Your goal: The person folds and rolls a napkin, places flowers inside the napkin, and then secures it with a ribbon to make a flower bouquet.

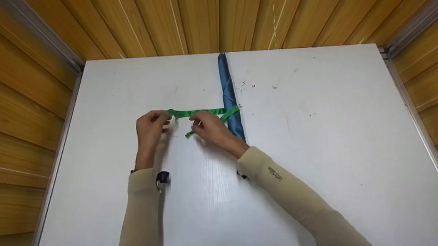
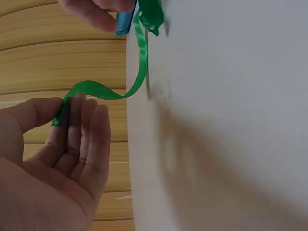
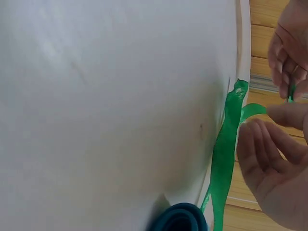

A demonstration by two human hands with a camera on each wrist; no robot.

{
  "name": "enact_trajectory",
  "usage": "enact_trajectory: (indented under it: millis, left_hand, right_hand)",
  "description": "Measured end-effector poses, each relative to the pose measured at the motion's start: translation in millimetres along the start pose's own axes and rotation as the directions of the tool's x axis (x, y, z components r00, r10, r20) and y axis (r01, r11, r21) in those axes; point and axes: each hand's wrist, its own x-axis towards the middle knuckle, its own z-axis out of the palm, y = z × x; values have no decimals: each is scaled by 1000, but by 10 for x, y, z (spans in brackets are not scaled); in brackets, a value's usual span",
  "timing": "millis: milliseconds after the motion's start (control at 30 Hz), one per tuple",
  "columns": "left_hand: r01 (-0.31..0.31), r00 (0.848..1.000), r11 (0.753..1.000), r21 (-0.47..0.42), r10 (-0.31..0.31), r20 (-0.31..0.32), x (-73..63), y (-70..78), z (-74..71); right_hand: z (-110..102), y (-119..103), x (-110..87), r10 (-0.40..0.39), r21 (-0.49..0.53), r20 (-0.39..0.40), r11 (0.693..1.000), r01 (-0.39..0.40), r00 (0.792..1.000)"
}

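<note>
A dark blue roll of shiny fabric [image 1: 229, 87] lies lengthwise on the white table, its coiled end [image 3: 180, 219] showing in the right wrist view. Around it passes a green ribbon [image 1: 214, 111], whose two tails stretch out to the left. My left hand [image 1: 152, 129] pinches the tip of one tail between thumb and fingers; in the left wrist view this ribbon [image 2: 96, 89] hangs in a loose curve. Between left hand and roll is my right hand [image 1: 211, 129], its fingers loosely bent, thumb apart from them, close beside the ribbon. The other tail's end [image 1: 189, 134] pokes out under the right fingers.
The white table [image 1: 321, 150] carries a few small dark marks right of the roll. Wood-panelled walls [image 1: 200, 20] enclose its back and both sides. Both forearms wear beige sleeves, with a dark strapped device [image 1: 164, 177] at the left wrist.
</note>
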Motion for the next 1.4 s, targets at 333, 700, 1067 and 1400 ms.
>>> enact_trajectory:
  millis: [333, 700, 1067, 1400]
  left_hand:
    - [-119, 988, 991, -55, 124, 97, -163, 297, 160]
    - [-211, 963, 972, -101, 224, 147, -276, 399, 257]
    - [-218, 966, 963, -158, 236, 107, -280, 290, 391]
    - [-129, 985, 991, -34, 132, 112, -159, 82, 567]
  right_hand:
    - [-43, -145, -1, -168, 103, -237, 975, 197, 957]
    - [-67, -151, -78, -216, 173, -393, 937, 302, 894]
    - [-339, -190, -198, -43, 399, -456, 883, 247, 889]
    - [-678, -169, -361, 107, 543, -508, 810, 221, 855]
